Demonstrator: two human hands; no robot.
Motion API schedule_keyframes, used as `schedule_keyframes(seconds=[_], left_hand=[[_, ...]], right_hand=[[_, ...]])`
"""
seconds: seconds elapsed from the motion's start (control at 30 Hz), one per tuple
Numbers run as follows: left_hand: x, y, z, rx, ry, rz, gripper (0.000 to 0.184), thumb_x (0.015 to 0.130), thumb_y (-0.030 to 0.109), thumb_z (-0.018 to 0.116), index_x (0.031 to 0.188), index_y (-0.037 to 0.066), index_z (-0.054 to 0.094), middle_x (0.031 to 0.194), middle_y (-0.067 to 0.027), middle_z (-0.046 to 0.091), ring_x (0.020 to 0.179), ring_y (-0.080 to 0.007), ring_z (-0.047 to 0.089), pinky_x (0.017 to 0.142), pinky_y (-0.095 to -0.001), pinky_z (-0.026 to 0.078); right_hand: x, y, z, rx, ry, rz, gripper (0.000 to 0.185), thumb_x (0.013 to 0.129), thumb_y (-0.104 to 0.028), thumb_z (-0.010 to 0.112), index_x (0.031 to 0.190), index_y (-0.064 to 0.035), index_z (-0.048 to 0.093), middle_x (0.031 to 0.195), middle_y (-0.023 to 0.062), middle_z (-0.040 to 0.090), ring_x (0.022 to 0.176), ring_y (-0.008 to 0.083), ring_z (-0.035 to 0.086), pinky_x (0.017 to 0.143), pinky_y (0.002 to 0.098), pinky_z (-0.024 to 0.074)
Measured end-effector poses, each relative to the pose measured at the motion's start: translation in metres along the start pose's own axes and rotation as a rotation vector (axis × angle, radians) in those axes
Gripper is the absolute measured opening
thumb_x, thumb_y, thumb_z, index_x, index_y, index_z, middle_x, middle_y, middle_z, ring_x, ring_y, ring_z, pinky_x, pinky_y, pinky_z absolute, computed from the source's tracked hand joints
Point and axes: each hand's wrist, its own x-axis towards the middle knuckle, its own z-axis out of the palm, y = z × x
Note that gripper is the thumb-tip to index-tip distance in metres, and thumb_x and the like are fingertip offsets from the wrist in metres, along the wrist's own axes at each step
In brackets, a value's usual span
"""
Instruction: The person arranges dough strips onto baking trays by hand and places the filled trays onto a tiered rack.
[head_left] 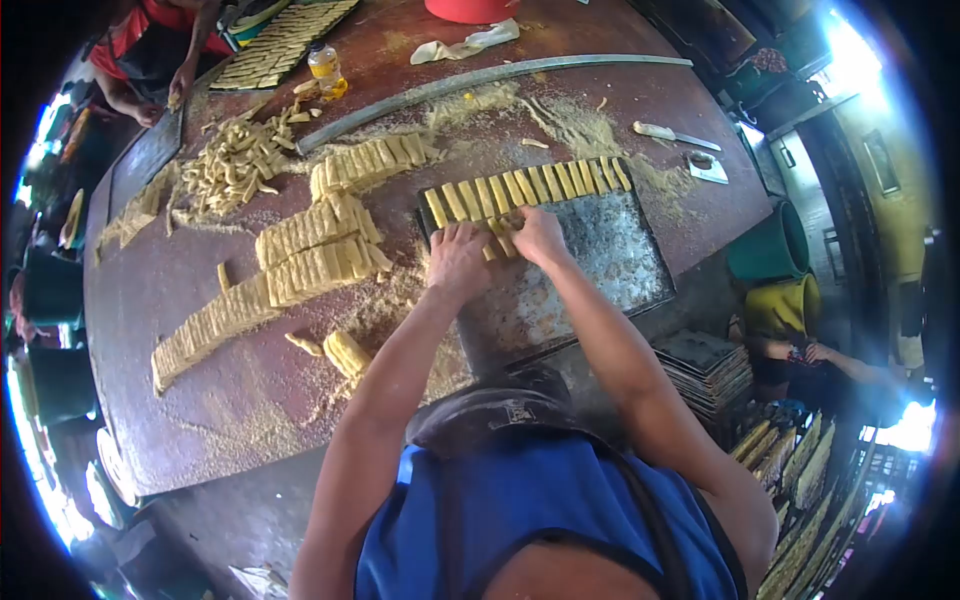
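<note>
On a dark baking tray (590,270) a row of pale yellow dough sticks (535,187) lies along the far edge. Below that row, a few more sticks (493,248) lie between my hands. My right hand (541,238) is closed, its thumb and fingertips pinching one of these sticks. At the tray's left side my left hand (460,258) bends its fingers down beside the same sticks; what lies under them is hidden. Left of the tray stand stacked rows of cut dough sticks (320,240), and a small bundle (346,354) sits near my left forearm.
A pile of loose dough pieces (235,165), a long metal bar (480,76), an oil bottle (326,70), a knife (675,134) and a scraper (707,168) are on the floured table (230,420). Another person's hand (178,90) works at upper left. Stacked trays (705,365) stand right.
</note>
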Motion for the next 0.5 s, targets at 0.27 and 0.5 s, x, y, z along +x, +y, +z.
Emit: schedule_keyframes(seconds=[0.27,0.5], left_hand=[[0.014,0.015,0.017,0.074,-0.039,0.009,0.055,0.074,0.036,0.08,0.122,0.013,0.065,0.121,-0.007,0.058,0.122,-0.0271,0.05,0.104,-0.0453,0.035],[0.011,0.022,0.014,0.103,-0.043,-0.081,0.052,0.073,0.038,0.081,0.118,0.015,0.067,0.122,-0.0058,0.059,0.12,-0.027,0.052,0.104,-0.0459,0.036]], right_hand=[[0.009,0.03,-0.003,0.085,0.006,-0.161,0.032,0.078,-0.028,0.078,0.1,-0.0051,0.073,0.092,0.0168,0.073,0.089,0.0347,0.07,0.078,0.0413,0.0542],[0.02,0.041,-0.011,0.133,-0.084,-0.31,0.023,0.08,-0.025,0.075,0.094,-0.0066,0.075,0.085,0.0173,0.072,0.085,0.0364,0.07,0.076,0.0451,0.0542]])
